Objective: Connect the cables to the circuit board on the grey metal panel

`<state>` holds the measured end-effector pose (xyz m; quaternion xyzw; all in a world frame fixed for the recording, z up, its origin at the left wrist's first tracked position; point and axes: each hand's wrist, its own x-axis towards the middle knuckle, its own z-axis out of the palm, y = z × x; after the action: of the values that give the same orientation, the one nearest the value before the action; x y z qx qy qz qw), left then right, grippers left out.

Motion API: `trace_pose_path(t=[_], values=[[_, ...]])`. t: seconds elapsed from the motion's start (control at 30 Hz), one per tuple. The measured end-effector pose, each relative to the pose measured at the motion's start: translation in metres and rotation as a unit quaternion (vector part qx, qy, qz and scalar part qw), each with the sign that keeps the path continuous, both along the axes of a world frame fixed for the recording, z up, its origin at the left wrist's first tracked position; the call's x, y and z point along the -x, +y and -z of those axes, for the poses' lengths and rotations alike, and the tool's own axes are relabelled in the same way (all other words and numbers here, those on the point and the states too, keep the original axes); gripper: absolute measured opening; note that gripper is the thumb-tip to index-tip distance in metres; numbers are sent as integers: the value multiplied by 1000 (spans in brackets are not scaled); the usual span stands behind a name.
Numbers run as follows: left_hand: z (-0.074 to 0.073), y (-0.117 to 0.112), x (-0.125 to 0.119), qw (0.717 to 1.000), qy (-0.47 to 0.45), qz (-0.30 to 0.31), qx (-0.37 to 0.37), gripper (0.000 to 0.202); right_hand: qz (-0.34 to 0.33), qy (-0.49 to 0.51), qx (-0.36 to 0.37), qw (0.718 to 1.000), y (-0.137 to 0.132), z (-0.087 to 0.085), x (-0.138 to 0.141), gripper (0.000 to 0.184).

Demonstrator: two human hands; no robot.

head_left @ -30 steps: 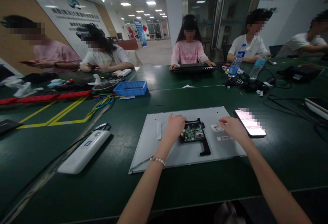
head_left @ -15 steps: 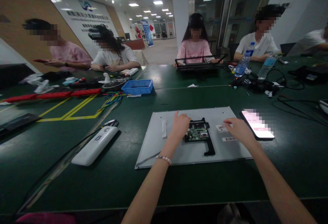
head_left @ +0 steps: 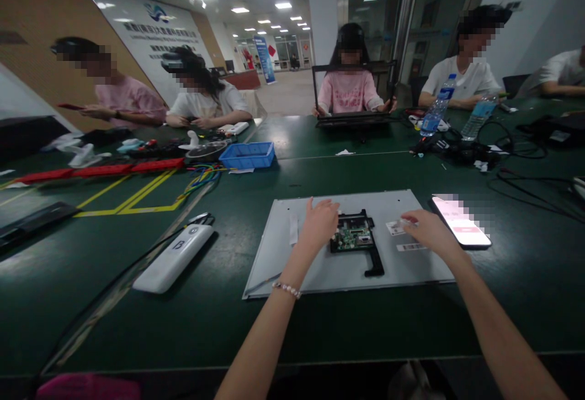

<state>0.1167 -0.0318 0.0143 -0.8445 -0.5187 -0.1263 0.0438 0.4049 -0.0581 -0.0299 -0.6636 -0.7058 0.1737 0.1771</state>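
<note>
Risk I judged was static or a slip: my bare left hand (head_left: 320,224) lay fingers-spread on the grey panel (head_left: 320,272), touching the exposed circuit board (head_left: 354,238) mid-panel, right hand (head_left: 427,232) loosely curled over a label (head_left: 393,227), pinch unclear, phone (head_left: 461,223) just beside.

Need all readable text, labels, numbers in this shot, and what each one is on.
"13" (possibly "B"): on the white device, left of the grey panel.
Wall sign: lettering too blurred to read.
Barcode stickers on that panel: too small to read.
Phone screen: blurred out.
Bottle labels: unreadable.
</note>
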Motion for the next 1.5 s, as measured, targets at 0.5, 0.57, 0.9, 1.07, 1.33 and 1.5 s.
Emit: trace_pose_path(t=[0.5,0.57,0.9,1.07,1.33,1.5], values=[[-5,-63,-25,997,-44,61,30,26,10,-7,-3,1000,5,11,-2,23],[-3,-68,-29,996,-35,71,36,27,7,3,6,1000,6,13,-2,18],[5,-74,-30,995,-33,93,32,29,21,74,-1,997,4,9,0,16],[11,-75,-32,993,-33,101,46,27,2,156,-9,988,-3,-2,16,15],[11,-75,-33,993,-36,103,51,25,-77,296,97,947,-8,4,45,23],[14,-75,-35,994,-36,100,41,23,-78,267,72,958,-10,4,48,23]])
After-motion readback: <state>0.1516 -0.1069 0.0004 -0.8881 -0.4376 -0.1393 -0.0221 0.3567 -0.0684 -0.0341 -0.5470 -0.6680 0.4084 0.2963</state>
